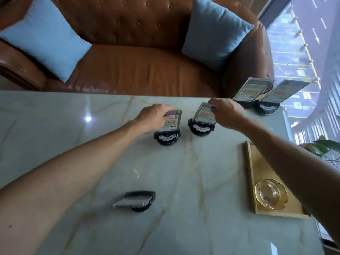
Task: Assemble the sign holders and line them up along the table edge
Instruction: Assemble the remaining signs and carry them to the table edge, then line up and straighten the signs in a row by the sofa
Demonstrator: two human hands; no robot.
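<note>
Two assembled sign holders stand at the table's far right edge, one point(250, 92) beside the other point(281, 94), each a printed card in a clear panel on a round black base. Mid-table, my left hand point(152, 117) grips the top of a third sign holder point(168, 133). My right hand point(228, 113) pinches the top of a fourth sign holder point(201, 124) just to its right. Both stand upright on their black bases. A fifth sign holder point(136, 200) stands nearer me, its panel seen from behind.
A gold tray point(250, 173) with a glass ashtray point(270, 194) sits at the right of the marble table point(73, 144). A brown leather sofa point(138, 67) with two blue cushions lies beyond the far edge. A window and a plant point(323, 146) are at the right.
</note>
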